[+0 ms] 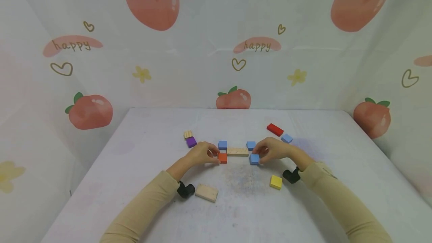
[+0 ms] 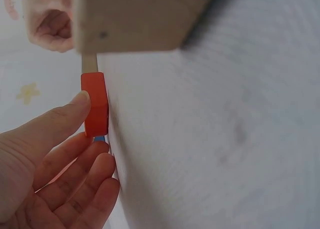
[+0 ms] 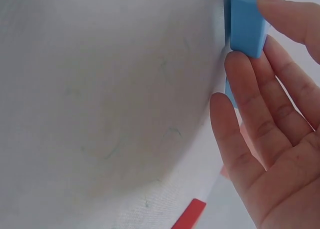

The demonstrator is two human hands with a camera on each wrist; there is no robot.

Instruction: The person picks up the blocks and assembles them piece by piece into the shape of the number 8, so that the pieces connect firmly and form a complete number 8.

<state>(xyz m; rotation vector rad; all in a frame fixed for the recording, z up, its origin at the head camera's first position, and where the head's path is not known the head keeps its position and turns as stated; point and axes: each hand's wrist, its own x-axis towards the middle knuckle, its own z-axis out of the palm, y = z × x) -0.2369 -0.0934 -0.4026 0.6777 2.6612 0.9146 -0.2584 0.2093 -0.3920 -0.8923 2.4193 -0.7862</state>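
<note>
Near the middle of the table, my left hand (image 1: 202,153) pinches an orange-red block (image 1: 222,158); in the left wrist view the thumb presses one face of the orange-red block (image 2: 96,104), fingers at its far end. To the right, my right hand (image 1: 274,148) pinches a light-blue block (image 1: 254,159); thumb and fingertips touch that blue block (image 3: 247,24) in the right wrist view. A long wooden block (image 1: 237,152) lies between the two held blocks, slightly behind them. Behind each held block sits another blue block, one left (image 1: 222,145) and one right (image 1: 251,145).
Farther right lie a red bar (image 1: 275,129) and a blue block (image 1: 287,138). At the back left, a purple block (image 1: 191,142) touches a striped wooden one (image 1: 188,134). Closer in are a flat wooden block (image 1: 207,192) and a yellow block (image 1: 276,182).
</note>
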